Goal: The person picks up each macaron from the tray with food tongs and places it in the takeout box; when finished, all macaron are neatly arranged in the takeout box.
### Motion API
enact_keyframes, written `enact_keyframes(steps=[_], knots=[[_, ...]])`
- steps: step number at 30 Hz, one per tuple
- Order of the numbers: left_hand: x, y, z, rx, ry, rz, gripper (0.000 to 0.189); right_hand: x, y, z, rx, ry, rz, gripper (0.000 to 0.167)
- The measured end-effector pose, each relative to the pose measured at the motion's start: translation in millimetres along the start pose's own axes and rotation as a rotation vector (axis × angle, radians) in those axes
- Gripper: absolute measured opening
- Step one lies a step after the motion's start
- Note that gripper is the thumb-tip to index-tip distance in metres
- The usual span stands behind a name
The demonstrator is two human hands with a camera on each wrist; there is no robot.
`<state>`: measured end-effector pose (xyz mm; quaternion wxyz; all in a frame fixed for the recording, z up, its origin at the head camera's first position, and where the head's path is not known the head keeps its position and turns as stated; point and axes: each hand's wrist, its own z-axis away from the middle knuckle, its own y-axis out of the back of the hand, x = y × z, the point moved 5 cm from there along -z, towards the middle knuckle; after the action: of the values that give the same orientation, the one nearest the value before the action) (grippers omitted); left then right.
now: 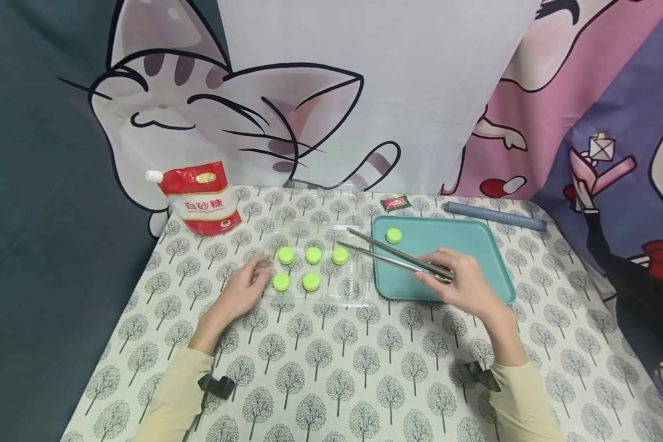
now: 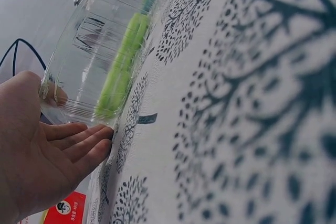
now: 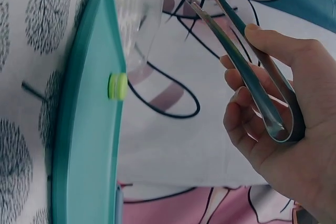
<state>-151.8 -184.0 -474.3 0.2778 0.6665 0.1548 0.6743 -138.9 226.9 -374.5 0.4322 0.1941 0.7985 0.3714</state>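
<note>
Tree-print table (image 1: 287,350) | teal tray (image 1: 458,239), clear box (image 1: 323,301) alongside | sugar bag (image 1: 207,202) left | grey stick (image 1: 495,216) behind tray | left hand (image 1: 243,288), thumb over box rim, fingers extended | right hand (image 1: 462,280), fingers clamped on tongs (image 3: 253,88) crossing box's side wall | packet (image 1: 396,203) | green macarons (image 1: 313,255): five boxed, one on tray

On my feed the round pieces (image 1: 313,255) are lime green, the tray (image 1: 464,239) plain teal, the container (image 1: 342,288) clear, the tongs (image 1: 398,252) silvery grey. I see a dark tree print over the white counter (image 1: 320,383), a red-and-white pouch (image 1: 201,215), a grey-blue rod (image 1: 494,216), pale yellow sleeves (image 1: 171,393), and a cartoon cat on the backdrop's (image 1: 420,92) white.
</note>
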Motion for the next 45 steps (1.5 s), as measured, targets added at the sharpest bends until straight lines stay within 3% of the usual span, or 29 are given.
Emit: enact_keyframes(steps=[11, 17, 31, 45], knots=[[0.4, 0.0, 0.9, 0.006, 0.001, -0.007, 0.051, 25.5, 27.4, 17.4, 0.100, -0.131, 0.150, 0.026], [-0.4, -0.3, 1.0, 0.004, 0.003, 0.001, 0.051, 42.2, 26.4, 24.4, 0.099, -0.207, 0.156, 0.027], [-2.2, -0.4, 0.4, 0.014, 0.005, -0.005, 0.051, 71.4, 19.6, 34.9, 0.082, -0.303, 0.190, 0.033], [-4.4, -1.2, -0.3, 0.014, 0.002, 0.005, 0.052, 81.9, 11.0, 36.0, 0.083, -0.279, 0.243, 0.029]])
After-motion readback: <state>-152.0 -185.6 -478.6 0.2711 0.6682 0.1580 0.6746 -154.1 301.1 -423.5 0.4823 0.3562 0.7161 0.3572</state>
